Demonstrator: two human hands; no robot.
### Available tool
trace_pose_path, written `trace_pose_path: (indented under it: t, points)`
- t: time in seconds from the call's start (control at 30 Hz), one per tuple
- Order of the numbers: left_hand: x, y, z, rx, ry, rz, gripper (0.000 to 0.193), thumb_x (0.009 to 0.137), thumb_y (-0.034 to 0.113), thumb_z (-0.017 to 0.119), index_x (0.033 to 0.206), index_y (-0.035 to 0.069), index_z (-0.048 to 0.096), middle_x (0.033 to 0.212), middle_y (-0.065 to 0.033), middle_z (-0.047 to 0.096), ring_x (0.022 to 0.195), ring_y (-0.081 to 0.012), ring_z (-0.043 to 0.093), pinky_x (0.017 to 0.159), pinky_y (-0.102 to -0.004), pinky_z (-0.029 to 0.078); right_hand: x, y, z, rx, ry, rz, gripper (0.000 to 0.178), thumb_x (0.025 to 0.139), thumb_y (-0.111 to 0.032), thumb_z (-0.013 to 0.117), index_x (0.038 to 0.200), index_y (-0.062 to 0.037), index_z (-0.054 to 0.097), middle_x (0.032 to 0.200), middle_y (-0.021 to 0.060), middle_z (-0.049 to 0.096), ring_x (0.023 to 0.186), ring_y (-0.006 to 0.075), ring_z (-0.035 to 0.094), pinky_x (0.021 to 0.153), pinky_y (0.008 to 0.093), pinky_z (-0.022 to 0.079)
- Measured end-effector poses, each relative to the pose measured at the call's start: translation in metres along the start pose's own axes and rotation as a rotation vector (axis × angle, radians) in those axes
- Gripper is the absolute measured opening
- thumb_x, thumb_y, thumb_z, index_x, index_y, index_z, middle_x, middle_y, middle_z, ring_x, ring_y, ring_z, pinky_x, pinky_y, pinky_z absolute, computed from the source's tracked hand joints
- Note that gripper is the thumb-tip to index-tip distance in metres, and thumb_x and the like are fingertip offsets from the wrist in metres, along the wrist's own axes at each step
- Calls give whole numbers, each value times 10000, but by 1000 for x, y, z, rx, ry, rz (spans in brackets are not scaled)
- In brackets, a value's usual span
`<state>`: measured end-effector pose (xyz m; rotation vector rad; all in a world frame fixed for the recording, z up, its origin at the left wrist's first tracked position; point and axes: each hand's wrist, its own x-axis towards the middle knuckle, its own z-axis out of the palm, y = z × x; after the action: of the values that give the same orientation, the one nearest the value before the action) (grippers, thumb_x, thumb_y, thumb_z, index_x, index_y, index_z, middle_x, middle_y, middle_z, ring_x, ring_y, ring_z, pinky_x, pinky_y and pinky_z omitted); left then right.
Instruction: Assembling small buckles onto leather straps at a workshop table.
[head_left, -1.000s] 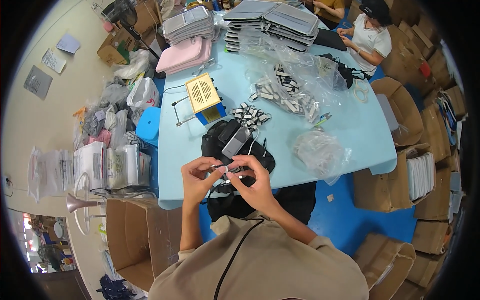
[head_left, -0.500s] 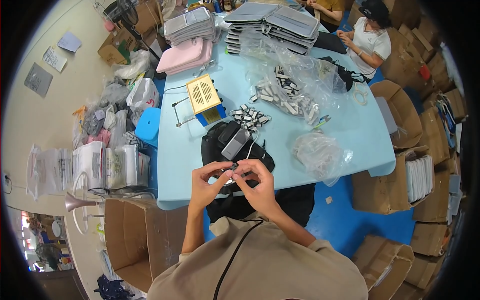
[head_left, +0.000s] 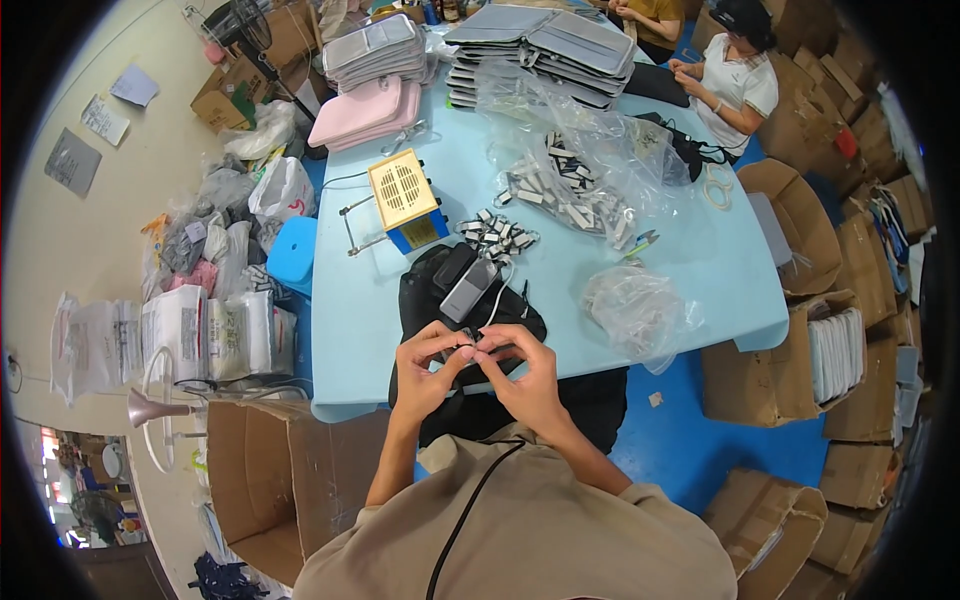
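Note:
Near the front edge of the table, my left hand [head_left: 425, 368] and my right hand [head_left: 525, 375] meet at the fingertips. Pinched between them is a small black piece [head_left: 472, 336], mostly covered by my fingers, so its kind does not show. Just beyond my hands lie a grey power bank-like box [head_left: 468, 292] with a white cable [head_left: 497, 300] and a black case [head_left: 455, 266], both on a black bag [head_left: 418, 290]. A loose pile of small white-and-black pieces [head_left: 497, 236] sits past them.
The light blue table [head_left: 370, 330] also carries a yellow-and-blue box-shaped device [head_left: 405, 200], a clear bag of similar small pieces [head_left: 575, 200], another clear bag [head_left: 635, 310] and stacked grey sleeves [head_left: 540, 50]. A cardboard box [head_left: 255, 480] stands left; a co-worker [head_left: 735, 85] sits far right.
My fingertips have drawn closer together around the small black piece, and both hands have shifted slightly right. The whole view has moved a little; the table things stay put.

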<state>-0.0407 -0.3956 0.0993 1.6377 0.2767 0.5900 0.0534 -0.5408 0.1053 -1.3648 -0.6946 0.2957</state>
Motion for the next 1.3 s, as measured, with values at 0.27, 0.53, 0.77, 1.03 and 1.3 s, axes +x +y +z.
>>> trace_pose_path:
  t: [0.27,0.53,0.77,1.03,1.3]
  points:
    - [-3,-7,10,106,47,35,119,847,1,787,964,-17,778,843,-55,664,790,-124,602,714,-253,470,-7,9,-1,-6,4,48,350,880,37,747,1191,-26,599,965,46,718,646,66,579,587,221,458]
    - [-5,-5,23,-107,59,-40,145,896,39,783,1010,-47,754,942,-49,677,839,-104,622,771,-239,508,-5,15,-7,-23,56,-46,264,891,4,742,1130,-24,634,928,42,697,581,103,541,539,253,439]
    - [-8,-24,35,-2,-99,-123,119,878,43,776,986,-8,778,839,-29,625,739,-100,549,679,-241,433,-22,22,-40,-178,-54,99,174,907,-49,757,1067,-12,698,863,44,668,617,71,526,581,232,450]
    - [37,-24,55,219,-230,-47,75,865,57,775,889,-1,734,778,-28,618,733,-114,559,679,-263,431,-49,41,-116,-241,188,248,164,875,-7,759,1030,-9,706,839,37,697,622,70,556,565,243,454]
    - [170,-42,47,198,-93,-3,251,921,213,775,1085,23,767,962,-68,762,878,-128,687,809,-308,532,-22,58,-189,-397,553,151,165,991,-141,661,1061,9,667,900,107,713,767,178,677,709,303,543]
